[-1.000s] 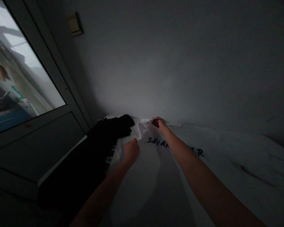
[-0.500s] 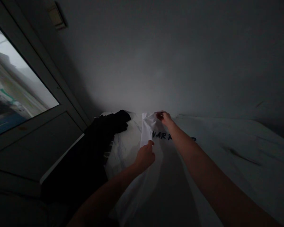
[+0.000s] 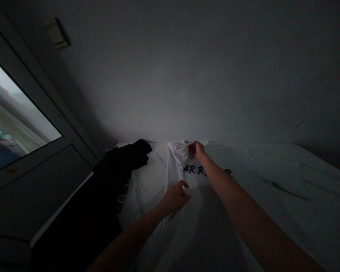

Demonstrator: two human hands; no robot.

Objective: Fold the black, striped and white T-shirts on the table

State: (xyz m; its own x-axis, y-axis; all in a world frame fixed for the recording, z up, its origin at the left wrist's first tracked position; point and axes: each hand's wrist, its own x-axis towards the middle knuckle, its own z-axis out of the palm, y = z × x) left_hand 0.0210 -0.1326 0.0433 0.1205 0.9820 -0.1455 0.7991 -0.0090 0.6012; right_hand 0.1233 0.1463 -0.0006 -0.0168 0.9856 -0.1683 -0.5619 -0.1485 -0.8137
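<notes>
A white shirt with dark printed lettering lies spread on a pale marbled tabletop, its left side folded inward. Up by the shirt's far end, my right hand is closed on the fabric and lifts it slightly. My left hand hovers over the folded strip, thumb and forefinger apart and nothing visible between them. My right forearm covers part of the lettering, and dim light hides the shirt's near part.
Black clothing is heaped along the left edge of the marbled surface. A grey wall stands directly behind. To the left is a door with a glass pane, and a switch plate sits high on the wall.
My left hand has let go of the folded edge, its fingers now parted. My right hand still holds the far end, where the fold has opened slightly. The camera view has shifted.
</notes>
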